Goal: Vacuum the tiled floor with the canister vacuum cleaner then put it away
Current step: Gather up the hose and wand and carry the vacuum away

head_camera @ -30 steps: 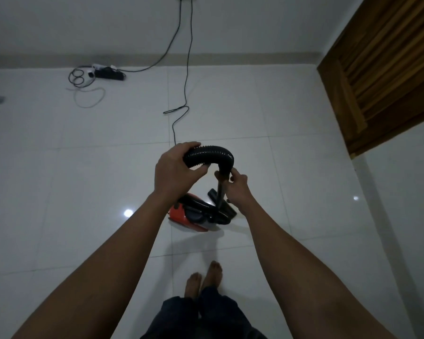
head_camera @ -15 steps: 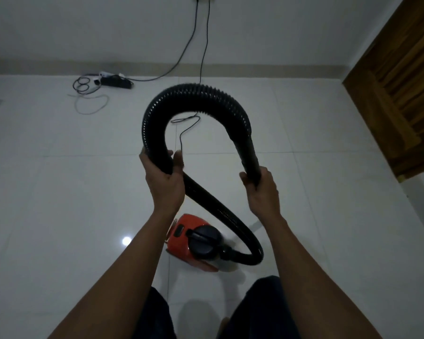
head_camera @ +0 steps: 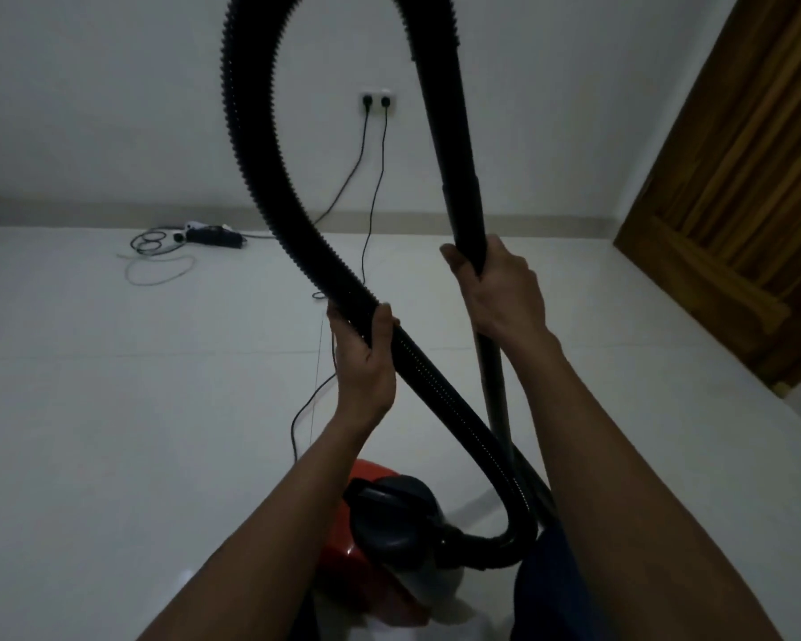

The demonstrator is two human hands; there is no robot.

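While I am holding the hose (head_camera: 250, 168) up in a tall loop that runs off the top of the view, my left hand (head_camera: 364, 358) is wrapped closed around its ribbed stretch and my right hand (head_camera: 495, 289) is closed around the smooth rigid tube (head_camera: 454, 155) at the loop's other end. The canister vacuum cleaner (head_camera: 389, 520) is sitting on the tiled floor (head_camera: 112, 409) just in front of my legs, the hose curling out of its front right beside my right leg.

I am judging the main risk to be the thin cord (head_camera: 375, 187): it is hanging from the wall socket (head_camera: 376, 103) and trailing across the tiles toward the canister, passing close behind my left hand, so swinging the loop could be snagging it or tugging the plug. Lifting the hose higher could be tipping or dragging the canister. A power strip (head_camera: 213, 235) with loose cables is lying near the wall, well apart, ready to be sucked up or tripped on.
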